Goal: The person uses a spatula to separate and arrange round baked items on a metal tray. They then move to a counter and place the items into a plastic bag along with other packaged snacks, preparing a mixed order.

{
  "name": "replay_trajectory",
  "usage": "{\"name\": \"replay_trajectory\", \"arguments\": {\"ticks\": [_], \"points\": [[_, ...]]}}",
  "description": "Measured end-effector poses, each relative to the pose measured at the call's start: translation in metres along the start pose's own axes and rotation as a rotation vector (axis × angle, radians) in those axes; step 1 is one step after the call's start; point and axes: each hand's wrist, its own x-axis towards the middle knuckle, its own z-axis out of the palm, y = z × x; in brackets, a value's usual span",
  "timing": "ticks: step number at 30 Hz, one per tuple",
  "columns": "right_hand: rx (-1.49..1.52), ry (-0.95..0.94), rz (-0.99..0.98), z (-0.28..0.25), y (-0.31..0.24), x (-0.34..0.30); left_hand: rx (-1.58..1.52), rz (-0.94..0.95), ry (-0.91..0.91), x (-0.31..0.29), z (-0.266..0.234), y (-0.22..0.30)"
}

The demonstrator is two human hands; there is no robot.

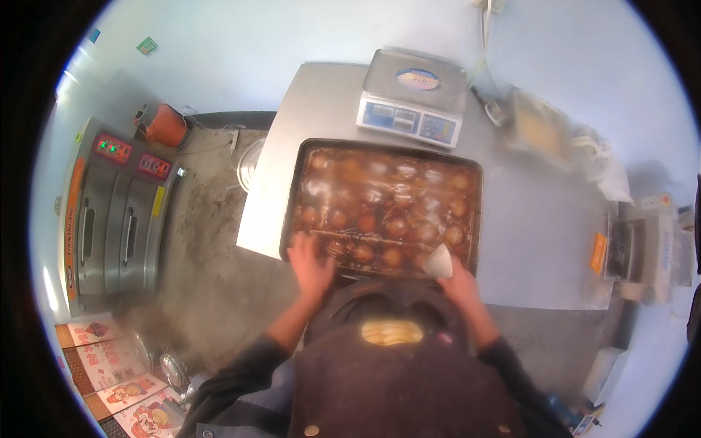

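Note:
A dark-rimmed baking tray lies on the metal table in front of me, filled with rows of round brown baked pieces. Their surface looks glossy and reflects light; I cannot tell whether a film or a glaze makes the shine. My left hand is at the tray's near left corner, fingers spread over the rim and nothing visible in them. At the near right side, my right hand grips a cream-coloured flat scraper, its blade over the pieces by the near edge.
Behind the tray stands a weighing scale on the metal table. A blurred shallow tray and a white plastic bag are at the right rear. A grey machine stands far right, a steel deck oven left, with an orange bucket behind.

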Motion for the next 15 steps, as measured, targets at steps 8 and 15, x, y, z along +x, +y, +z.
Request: {"name": "replay_trajectory", "arguments": {"ticks": [8, 15], "points": [[0.143, -0.127, -0.030, -0.018, -0.016, 0.018, 0.094, -0.478, 0.112, 0.039, 0.014, -0.060], [0.077, -0.237, -0.141, -0.015, -0.088, 0.038, 0.113, -0.560, 0.196, 0.042, 0.026, -0.030]]}}
